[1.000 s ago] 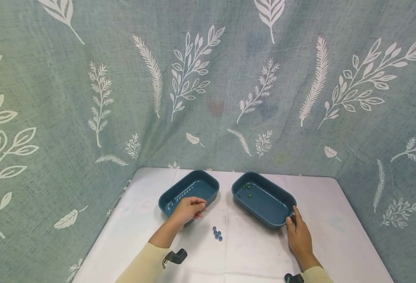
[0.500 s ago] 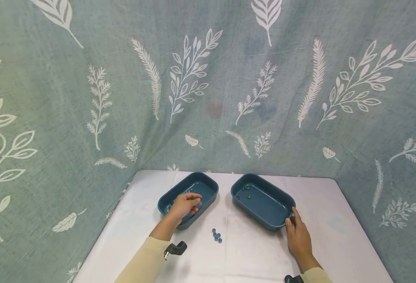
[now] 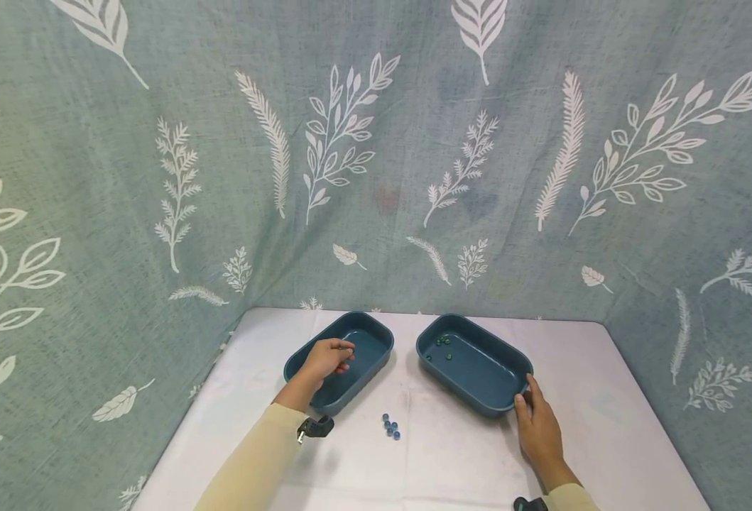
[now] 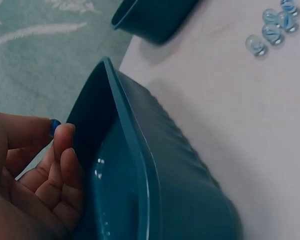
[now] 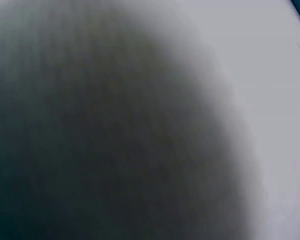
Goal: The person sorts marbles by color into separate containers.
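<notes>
My left hand (image 3: 326, 359) is over the left blue tray (image 3: 371, 355), pinching a small blue marble (image 4: 54, 127) between thumb and finger. In the left wrist view the marble shows between the fingertips, above the tray's inner side, with the other fingers curled loosely below. Part of this tray's floor is hidden behind the hand. My right hand (image 3: 540, 429) rests against the near right corner of the right blue tray (image 3: 484, 362), its fingers fairly straight along the outer wall. Several green marbles (image 3: 444, 341) lie in that tray's far left part.
Several blue marbles (image 3: 390, 426) lie in a small cluster on the white cloth (image 3: 459, 461), in front of the gap between the trays. A patterned green curtain (image 3: 376, 177) encloses the back and sides. A dark blur covers most of the right wrist view.
My left hand has moved left and farther in over the left tray with the marble. The right hand stays at the right tray's corner. The head view has shifted slightly.
</notes>
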Demonstrator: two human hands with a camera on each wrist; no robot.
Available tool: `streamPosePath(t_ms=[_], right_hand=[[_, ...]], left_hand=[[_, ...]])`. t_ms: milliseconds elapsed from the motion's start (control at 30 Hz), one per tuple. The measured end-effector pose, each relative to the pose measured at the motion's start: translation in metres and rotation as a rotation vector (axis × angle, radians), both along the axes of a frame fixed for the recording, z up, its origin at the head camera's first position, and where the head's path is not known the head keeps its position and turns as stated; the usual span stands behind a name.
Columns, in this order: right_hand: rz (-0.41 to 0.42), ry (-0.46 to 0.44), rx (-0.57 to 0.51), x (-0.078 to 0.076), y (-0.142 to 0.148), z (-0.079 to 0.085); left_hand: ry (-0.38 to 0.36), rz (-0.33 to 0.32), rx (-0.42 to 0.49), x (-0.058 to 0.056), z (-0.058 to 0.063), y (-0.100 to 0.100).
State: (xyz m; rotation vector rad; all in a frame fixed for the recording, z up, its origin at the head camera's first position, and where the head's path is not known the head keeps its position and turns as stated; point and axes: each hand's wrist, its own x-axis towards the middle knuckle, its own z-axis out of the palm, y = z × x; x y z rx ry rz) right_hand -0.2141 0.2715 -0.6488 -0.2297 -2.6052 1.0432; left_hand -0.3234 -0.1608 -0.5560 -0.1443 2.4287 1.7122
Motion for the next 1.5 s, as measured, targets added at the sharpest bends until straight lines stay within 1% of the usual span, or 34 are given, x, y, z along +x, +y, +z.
streamPosePath(t_ms=[200, 333, 500, 633, 700, 767, 833, 967, 1267, 1333, 1500], right_hand=[[0.000, 0.009, 0.004, 0.000, 0.001, 0.002], [-0.003, 0.010, 0.006, -0.001, 0.001, 0.002], [0.001, -0.021, -0.001, 0.000, 0.000, 0.001], [0.008, -0.047, 0.000, 0.003, 0.000, -0.004], [0.010, -0.048, -0.001, 0.004, -0.001, -0.005], [0.010, -0.042, -0.001, 0.004, -0.001, -0.005], [0.009, -0.039, -0.003, 0.003, -0.001, -0.004], [0.005, -0.038, 0.000, 0.003, -0.001, -0.002], [0.001, 0.002, -0.002, 0.001, -0.001, -0.001], [0.002, -0.001, -0.005, 0.001, -0.001, -0.001], [-0.002, -0.015, -0.010, 0.001, -0.002, 0.001]], left_hand=[[-0.020, 0.012, 0.003, -0.004, -0.005, 0.002], [-0.028, 0.005, 0.000, -0.012, -0.013, 0.000], [-0.045, 0.019, -0.047, -0.020, -0.024, -0.007], [-0.087, 0.034, -0.077, -0.023, -0.032, -0.012], [-0.103, 0.046, -0.093, -0.027, -0.038, -0.015], [-0.123, 0.063, -0.110, -0.030, -0.041, -0.017], [-0.142, 0.074, -0.122, -0.033, -0.042, -0.019], [-0.171, 0.086, -0.138, -0.037, -0.041, -0.020], [-0.204, 0.090, -0.207, -0.046, -0.044, -0.020], [-0.203, 0.094, -0.216, -0.047, -0.045, -0.021], [-0.194, 0.101, -0.206, -0.048, -0.049, -0.022]])
